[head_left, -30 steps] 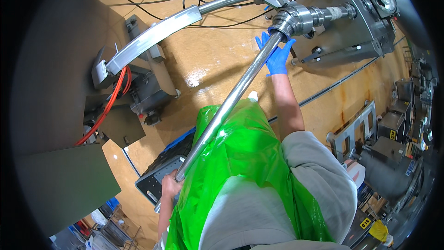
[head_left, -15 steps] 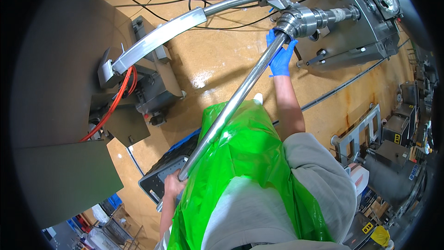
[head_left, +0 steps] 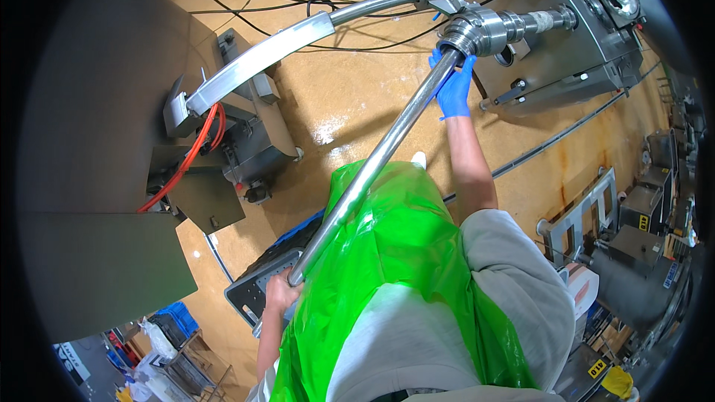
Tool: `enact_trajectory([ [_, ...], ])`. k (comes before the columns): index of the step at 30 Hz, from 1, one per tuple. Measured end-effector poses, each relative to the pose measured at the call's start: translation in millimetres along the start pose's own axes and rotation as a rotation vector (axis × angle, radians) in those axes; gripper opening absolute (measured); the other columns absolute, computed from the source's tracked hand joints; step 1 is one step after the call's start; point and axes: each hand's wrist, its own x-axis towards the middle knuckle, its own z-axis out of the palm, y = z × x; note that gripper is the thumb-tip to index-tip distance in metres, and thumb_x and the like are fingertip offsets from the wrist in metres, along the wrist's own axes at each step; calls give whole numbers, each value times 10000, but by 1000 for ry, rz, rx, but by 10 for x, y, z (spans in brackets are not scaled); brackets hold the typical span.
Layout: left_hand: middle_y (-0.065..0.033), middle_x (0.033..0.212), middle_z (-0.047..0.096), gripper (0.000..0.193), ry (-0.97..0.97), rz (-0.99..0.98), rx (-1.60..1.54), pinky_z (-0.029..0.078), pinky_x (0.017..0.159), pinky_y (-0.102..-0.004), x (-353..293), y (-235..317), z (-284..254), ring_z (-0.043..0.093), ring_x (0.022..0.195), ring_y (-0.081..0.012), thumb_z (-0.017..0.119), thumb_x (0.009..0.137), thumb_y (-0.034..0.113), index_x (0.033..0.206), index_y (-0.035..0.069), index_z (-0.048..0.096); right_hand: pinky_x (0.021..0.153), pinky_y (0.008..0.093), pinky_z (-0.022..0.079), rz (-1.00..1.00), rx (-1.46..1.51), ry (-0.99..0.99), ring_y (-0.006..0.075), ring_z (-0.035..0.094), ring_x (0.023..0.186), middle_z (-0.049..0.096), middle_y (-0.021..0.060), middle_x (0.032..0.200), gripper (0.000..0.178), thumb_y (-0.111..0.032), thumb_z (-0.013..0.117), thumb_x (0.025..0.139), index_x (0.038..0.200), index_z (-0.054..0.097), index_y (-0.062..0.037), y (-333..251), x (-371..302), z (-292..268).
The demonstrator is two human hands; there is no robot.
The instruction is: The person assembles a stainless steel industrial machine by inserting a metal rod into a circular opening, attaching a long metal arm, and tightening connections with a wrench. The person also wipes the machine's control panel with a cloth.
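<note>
A long, shiny metal tube slants across my front, from low on the left up to the right. My left hand, without a glove, wraps round its lower end beside my green apron. At the upper end, my right hand in a blue glove cups the tube from beneath, fingers showing on both sides. That end meets the mouth of a round steel fitting, just past the gloved fingertips; how deep it sits inside I cannot tell. My palm's contact is hidden behind the tube.
A curved metal arm joins the fitting to a steel cabinet on the left. A steel machine stands far right. Blue and black hoses cross the floor at the back. A dark crate lies by my left hand; a metal frame stands right.
The whole view has shifted slightly. Both hands keep their places on the tube, and its upper end stays at the fitting's mouth.
</note>
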Motion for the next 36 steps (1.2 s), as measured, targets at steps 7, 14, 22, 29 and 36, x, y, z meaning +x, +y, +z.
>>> enact_trajectory([
  [7,-193,938,689,415,25,33,-41,521,805,-464,66,-3,153,651,913,-388,720,707,343,1071,147,686,1061,428,394,-61,-12,178,283,547,1146,551,166,1260,849,-658,559,864,1351,433,25,52,63,-63],
  [14,-222,899,682,413,27,34,-21,518,802,-470,132,-29,273,649,892,-399,726,699,374,1032,132,688,980,387,428,-116,-421,126,247,547,1096,580,119,1172,746,-635,573,875,1293,499,-21,-17,88,20],
  [22,-223,917,681,442,19,71,42,517,815,-473,139,-25,138,645,897,-403,675,663,336,1051,125,675,1112,494,331,130,110,12,321,438,1299,466,156,1396,924,-728,500,846,1399,392,4,-55,-77,-35],
  [29,-233,977,675,533,-5,105,22,514,837,-463,189,-24,37,645,942,-389,685,658,371,1127,117,667,1059,365,370,-286,-287,165,222,482,1203,516,104,1323,705,-571,531,934,1373,455,-24,43,15,388],
  [36,-197,1108,666,617,-33,151,65,491,917,-463,275,-276,126,623,1047,-365,648,705,438,1219,96,624,1021,502,438,-366,-742,-198,295,565,1121,562,149,1260,396,-243,447,984,1274,530,13,33,-444,615],
])
